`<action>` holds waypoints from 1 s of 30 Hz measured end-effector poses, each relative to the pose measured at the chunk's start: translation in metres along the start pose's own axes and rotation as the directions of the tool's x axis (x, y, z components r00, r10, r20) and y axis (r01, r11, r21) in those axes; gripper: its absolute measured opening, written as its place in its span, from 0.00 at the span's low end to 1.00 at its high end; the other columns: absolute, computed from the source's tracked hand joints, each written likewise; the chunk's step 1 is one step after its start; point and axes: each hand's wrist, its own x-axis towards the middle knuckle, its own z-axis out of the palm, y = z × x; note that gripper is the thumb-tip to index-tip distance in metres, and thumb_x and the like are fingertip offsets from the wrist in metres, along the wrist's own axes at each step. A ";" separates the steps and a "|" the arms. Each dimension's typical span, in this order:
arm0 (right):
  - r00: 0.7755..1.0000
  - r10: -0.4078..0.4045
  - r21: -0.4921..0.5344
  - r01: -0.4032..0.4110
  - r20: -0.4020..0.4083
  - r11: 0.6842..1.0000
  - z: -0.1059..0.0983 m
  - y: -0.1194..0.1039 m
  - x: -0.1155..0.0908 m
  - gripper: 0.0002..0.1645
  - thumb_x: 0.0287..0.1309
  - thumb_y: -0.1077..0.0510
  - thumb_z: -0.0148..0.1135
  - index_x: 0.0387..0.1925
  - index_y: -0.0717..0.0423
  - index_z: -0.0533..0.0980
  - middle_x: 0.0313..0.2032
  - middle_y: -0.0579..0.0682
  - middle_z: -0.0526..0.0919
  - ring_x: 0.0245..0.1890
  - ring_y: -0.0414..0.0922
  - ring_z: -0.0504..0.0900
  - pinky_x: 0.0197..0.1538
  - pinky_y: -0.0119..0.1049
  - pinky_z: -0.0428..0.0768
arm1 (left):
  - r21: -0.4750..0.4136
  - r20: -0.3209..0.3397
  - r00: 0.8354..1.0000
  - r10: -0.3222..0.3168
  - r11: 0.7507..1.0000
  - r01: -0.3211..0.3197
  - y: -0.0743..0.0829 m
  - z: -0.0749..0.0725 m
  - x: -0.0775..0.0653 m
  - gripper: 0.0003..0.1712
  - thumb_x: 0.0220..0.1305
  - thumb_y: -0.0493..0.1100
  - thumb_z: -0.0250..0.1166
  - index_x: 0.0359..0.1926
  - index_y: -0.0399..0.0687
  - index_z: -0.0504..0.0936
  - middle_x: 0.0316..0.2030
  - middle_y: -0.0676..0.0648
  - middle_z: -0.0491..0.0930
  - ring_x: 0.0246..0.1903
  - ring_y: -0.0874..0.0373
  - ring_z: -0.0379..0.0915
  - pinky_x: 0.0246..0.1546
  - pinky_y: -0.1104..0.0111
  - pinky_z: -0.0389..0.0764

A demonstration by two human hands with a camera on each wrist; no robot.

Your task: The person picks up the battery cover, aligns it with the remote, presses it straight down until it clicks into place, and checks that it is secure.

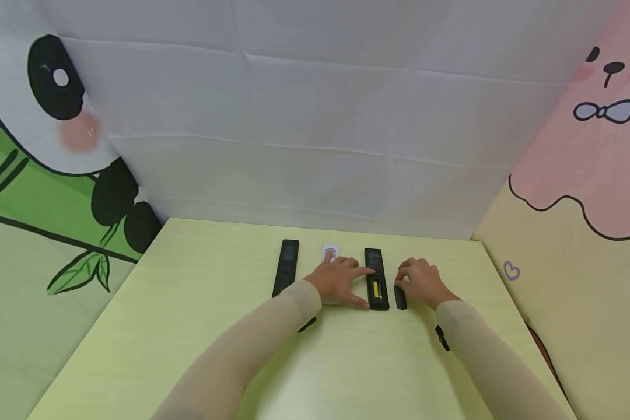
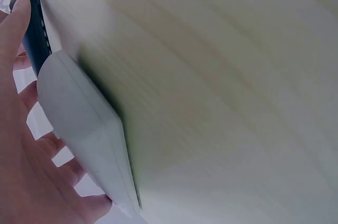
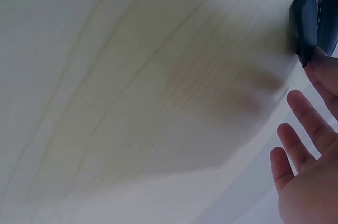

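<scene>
A black remote control (image 1: 376, 256) lies back up with its battery compartment uncovered and a yellow battery (image 1: 377, 289) showing inside. My left hand (image 1: 340, 280) spreads over a white remote (image 2: 84, 113) just left of it, and its thumb and index finger touch the black remote's left side. The white remote's far end shows past this hand in the head view; the rest is mostly hidden there. To the right, my right hand (image 1: 422, 283) pinches the far end of a small black battery cover (image 1: 401, 298) between thumb and finger, close to the tabletop. Its other fingers are loosely spread in the right wrist view.
Another black remote (image 1: 286, 262) lies left of my left hand, its near end hidden by the sleeve. All stand on a pale wood-grain table (image 1: 215, 262). A white cloth wall (image 1: 315, 146) rises behind, with printed cartoon panels at both sides.
</scene>
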 end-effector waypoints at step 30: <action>0.998 -0.039 0.006 0.039 -0.046 0.999 -0.003 -0.009 -0.002 0.11 0.86 0.57 0.70 0.41 0.52 0.92 0.71 0.62 0.87 0.75 0.70 0.79 0.72 0.73 0.76 | 0.024 -0.024 1.000 -0.012 1.000 0.012 0.004 0.001 -0.001 0.55 0.72 0.88 0.66 0.93 0.85 0.64 0.85 0.52 0.76 0.88 0.46 0.71 0.94 0.29 0.57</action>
